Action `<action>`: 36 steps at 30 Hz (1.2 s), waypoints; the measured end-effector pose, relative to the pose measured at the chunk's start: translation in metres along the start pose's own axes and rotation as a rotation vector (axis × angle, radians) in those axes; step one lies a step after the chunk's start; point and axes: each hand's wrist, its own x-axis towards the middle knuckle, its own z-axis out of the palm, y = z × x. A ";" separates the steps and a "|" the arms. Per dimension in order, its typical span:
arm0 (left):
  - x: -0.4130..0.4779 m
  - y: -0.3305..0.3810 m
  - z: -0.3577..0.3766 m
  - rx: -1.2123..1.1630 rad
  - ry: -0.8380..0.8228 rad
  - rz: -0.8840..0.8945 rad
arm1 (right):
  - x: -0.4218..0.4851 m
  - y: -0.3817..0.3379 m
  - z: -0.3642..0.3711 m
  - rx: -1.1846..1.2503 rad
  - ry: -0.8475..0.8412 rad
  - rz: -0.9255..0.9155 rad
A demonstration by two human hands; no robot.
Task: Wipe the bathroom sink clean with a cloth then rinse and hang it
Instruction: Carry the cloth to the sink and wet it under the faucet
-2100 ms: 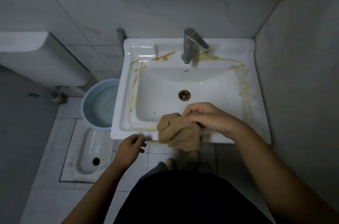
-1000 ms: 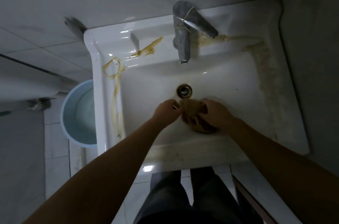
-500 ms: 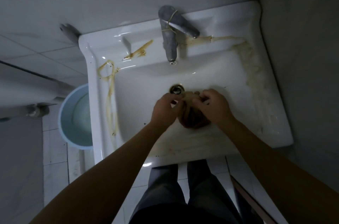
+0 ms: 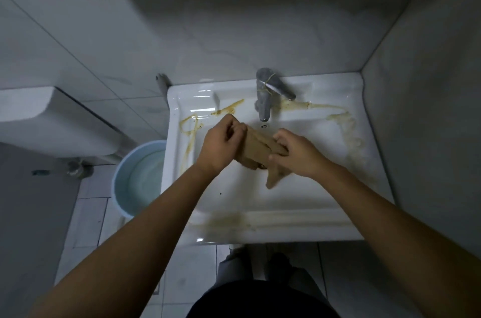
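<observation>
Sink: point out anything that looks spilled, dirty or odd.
Yellow-brown gunk streaks the rim of the sink: a loop on the left, a trail along the right side, a smear on the front edge. A thin band is tied round the tap.

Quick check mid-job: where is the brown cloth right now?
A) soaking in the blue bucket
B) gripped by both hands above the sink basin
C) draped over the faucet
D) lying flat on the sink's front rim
B: the left hand and the right hand each grip an end of the cloth, which stretches between them over the sink.
</observation>
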 end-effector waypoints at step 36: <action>0.042 -0.008 -0.068 -0.190 0.071 -0.171 | 0.003 -0.007 -0.092 -0.238 0.174 0.023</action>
